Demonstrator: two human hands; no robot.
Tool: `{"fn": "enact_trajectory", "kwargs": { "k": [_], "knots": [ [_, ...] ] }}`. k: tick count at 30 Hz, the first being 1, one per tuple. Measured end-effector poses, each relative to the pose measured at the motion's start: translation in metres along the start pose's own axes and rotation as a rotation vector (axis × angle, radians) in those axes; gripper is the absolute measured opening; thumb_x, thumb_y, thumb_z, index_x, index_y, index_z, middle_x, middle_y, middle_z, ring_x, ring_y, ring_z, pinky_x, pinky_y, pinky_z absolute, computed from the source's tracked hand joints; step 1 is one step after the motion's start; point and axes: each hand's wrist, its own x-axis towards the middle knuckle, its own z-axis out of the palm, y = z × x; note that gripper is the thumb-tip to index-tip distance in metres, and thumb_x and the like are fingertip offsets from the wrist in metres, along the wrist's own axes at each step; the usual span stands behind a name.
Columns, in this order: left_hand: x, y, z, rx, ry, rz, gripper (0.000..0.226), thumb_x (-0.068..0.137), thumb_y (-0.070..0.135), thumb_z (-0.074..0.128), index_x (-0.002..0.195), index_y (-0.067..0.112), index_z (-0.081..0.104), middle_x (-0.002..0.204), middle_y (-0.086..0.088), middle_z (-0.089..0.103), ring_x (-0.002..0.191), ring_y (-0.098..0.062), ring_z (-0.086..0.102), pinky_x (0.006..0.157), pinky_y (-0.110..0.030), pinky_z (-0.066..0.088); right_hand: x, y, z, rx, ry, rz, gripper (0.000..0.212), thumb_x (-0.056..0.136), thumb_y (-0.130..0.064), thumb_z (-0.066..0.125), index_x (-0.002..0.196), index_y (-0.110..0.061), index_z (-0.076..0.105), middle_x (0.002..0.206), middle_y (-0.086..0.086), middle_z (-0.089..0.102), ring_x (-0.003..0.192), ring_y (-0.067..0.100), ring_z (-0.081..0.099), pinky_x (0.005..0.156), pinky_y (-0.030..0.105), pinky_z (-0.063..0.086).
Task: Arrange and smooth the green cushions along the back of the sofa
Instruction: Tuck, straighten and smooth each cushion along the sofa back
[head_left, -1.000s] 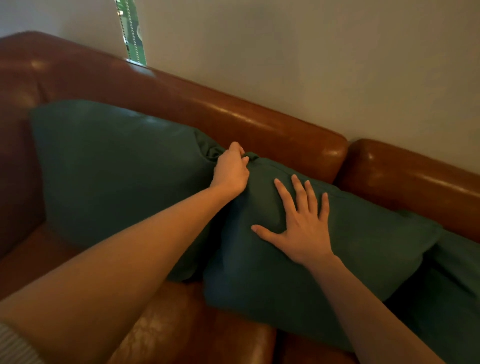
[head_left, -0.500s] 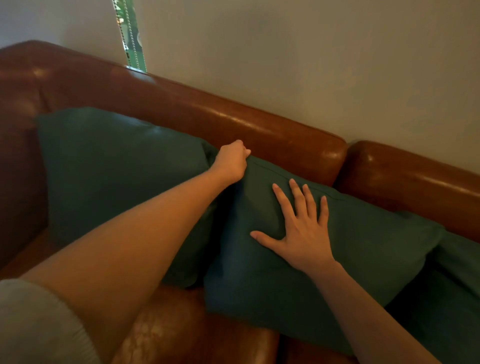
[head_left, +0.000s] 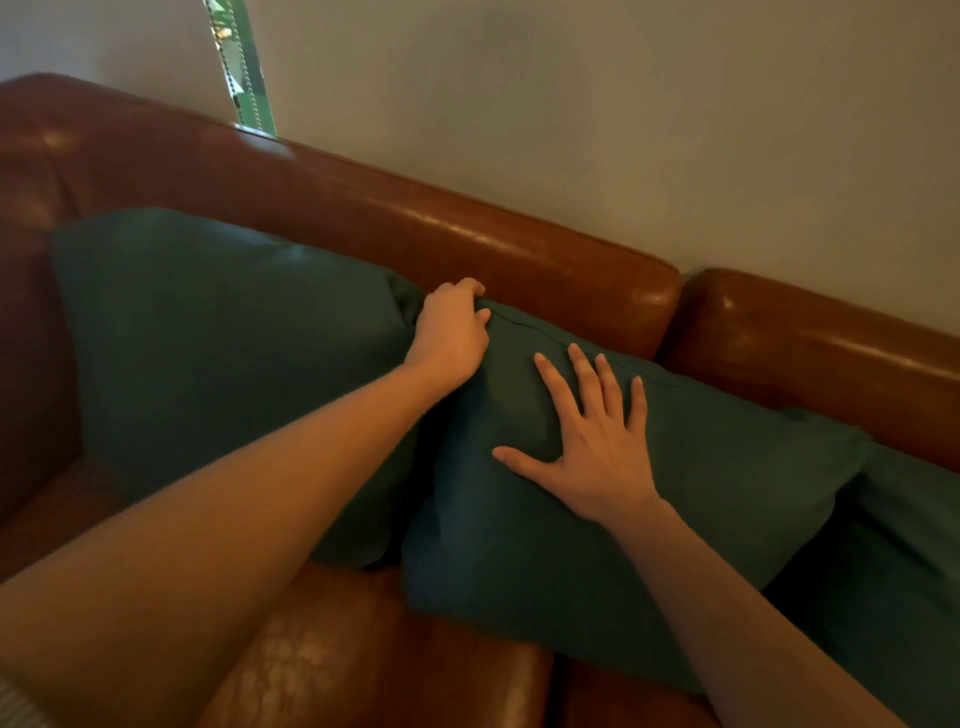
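Observation:
Three dark green cushions lean against the back of a brown leather sofa (head_left: 519, 249). The left cushion (head_left: 223, 353) stands in the sofa's left corner. The middle cushion (head_left: 727, 493) overlaps it and lies tilted. My left hand (head_left: 451, 332) is closed on the top left corner of the middle cushion. My right hand (head_left: 592, 447) lies flat on that cushion's face with fingers spread. A third cushion (head_left: 898, 561) shows partly at the right edge, tucked behind the middle one.
The sofa's seat (head_left: 363, 660) shows below the cushions, with a seam between two seat pads. A grey wall (head_left: 623, 130) rises behind the backrest. A narrow strip of window with a bead chain (head_left: 241, 62) is at the top left.
My left hand has shifted slightly on the middle cushion's top corner and keeps its grip. My right hand stays flat in about the same spot on the cushion's face.

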Motion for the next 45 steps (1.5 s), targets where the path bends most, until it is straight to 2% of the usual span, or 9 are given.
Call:
{"fn": "enact_trajectory", "kwargs": {
  "k": [4, 6, 12, 19, 27, 33, 39, 41, 45],
  "knots": [
    [-0.063, -0.009, 0.017, -0.189, 0.131, 0.125, 0.052, 0.099, 0.02, 0.042, 0.146, 0.007, 0.026, 0.152, -0.009, 0.028, 0.14, -0.018, 0.027, 0.108, -0.013, 0.014, -0.001, -0.001, -0.005, 0.024, -0.006, -0.007, 0.099, 0.066, -0.091, 0.022, 0.145, -0.044, -0.015, 0.159, -0.003, -0.011, 0.146, 0.021, -0.012, 0.116, 0.054, -0.008],
    [-0.102, -0.029, 0.034, -0.273, 0.148, 0.137, 0.051, 0.098, 0.019, 0.044, 0.145, 0.007, 0.029, 0.15, -0.009, 0.032, 0.139, -0.016, 0.03, 0.113, -0.019, 0.019, -0.003, 0.002, -0.008, 0.039, -0.009, -0.008, 0.1, 0.065, -0.091, 0.023, 0.145, -0.044, -0.014, 0.159, -0.004, -0.012, 0.147, 0.02, -0.012, 0.117, 0.052, -0.006],
    [-0.192, -0.091, 0.089, -0.31, 0.123, -0.214, 0.04, 0.097, 0.009, 0.044, 0.136, 0.005, 0.042, 0.139, -0.011, 0.046, 0.126, -0.015, 0.042, 0.098, -0.001, 0.018, -0.012, 0.019, -0.007, 0.007, -0.042, -0.024, 0.101, 0.063, -0.093, 0.019, 0.143, -0.046, -0.02, 0.158, -0.005, -0.016, 0.146, 0.02, -0.016, 0.116, 0.055, -0.008],
    [-0.21, -0.125, 0.118, -0.269, 0.128, -0.47, 0.038, 0.096, 0.004, 0.04, 0.133, 0.004, 0.046, 0.132, -0.015, 0.052, 0.122, -0.027, 0.048, 0.099, -0.022, 0.032, -0.02, -0.003, 0.006, -0.058, 0.113, -0.22, 0.092, 0.074, -0.085, 0.028, 0.149, -0.041, -0.001, 0.16, -0.001, -0.005, 0.147, 0.025, -0.007, 0.114, 0.059, -0.004],
    [-0.234, -0.148, 0.145, -0.319, 0.159, -0.629, 0.042, 0.088, -0.006, 0.042, 0.128, 0.003, 0.052, 0.126, -0.017, 0.058, 0.117, -0.029, 0.054, 0.093, -0.025, 0.038, -0.059, -0.05, 0.055, -0.177, 0.135, -0.598, 0.08, 0.078, -0.072, 0.038, 0.147, -0.032, 0.028, 0.159, 0.005, 0.014, 0.147, 0.028, 0.006, 0.11, 0.065, -0.004],
    [-0.237, -0.172, 0.168, -0.829, 0.239, -0.842, 0.015, 0.089, -0.005, 0.055, 0.097, 0.002, 0.065, 0.104, -0.018, 0.067, 0.094, -0.029, 0.063, 0.091, -0.041, 0.052, -0.08, -0.046, 0.085, -0.352, 0.051, -0.689, 0.077, 0.078, -0.07, 0.037, 0.143, -0.029, 0.04, 0.156, 0.007, 0.024, 0.146, 0.029, 0.013, 0.112, 0.063, -0.002],
    [-0.228, -0.175, 0.169, -0.989, 0.193, -0.751, 0.03, 0.087, -0.009, 0.056, 0.116, -0.009, 0.058, 0.108, -0.021, 0.064, 0.074, -0.015, 0.065, 0.072, -0.023, 0.054, -0.075, -0.035, 0.092, -0.399, 0.075, -0.71, 0.077, 0.079, -0.069, 0.035, 0.143, -0.027, 0.04, 0.156, 0.008, 0.026, 0.146, 0.029, 0.014, 0.114, 0.06, -0.001],
    [-0.222, -0.175, 0.168, -0.973, 0.154, -0.716, 0.034, 0.086, -0.012, 0.054, 0.119, -0.007, 0.058, 0.112, -0.022, 0.064, 0.086, -0.024, 0.066, 0.079, -0.031, 0.054, -0.073, -0.033, 0.094, -0.4, 0.081, -0.721, 0.077, 0.079, -0.069, 0.036, 0.143, -0.027, 0.04, 0.156, 0.008, 0.025, 0.146, 0.028, 0.012, 0.114, 0.06, -0.001],
    [-0.211, -0.17, 0.17, -0.856, 0.133, -0.653, 0.032, 0.086, -0.012, 0.054, 0.118, -0.01, 0.058, 0.113, -0.02, 0.063, 0.094, -0.024, 0.06, 0.071, -0.02, 0.053, -0.071, -0.033, 0.096, -0.398, 0.092, -0.729, 0.077, 0.079, -0.069, 0.037, 0.144, -0.027, 0.039, 0.156, 0.007, 0.024, 0.146, 0.029, 0.012, 0.114, 0.061, -0.002]
  ]
}}
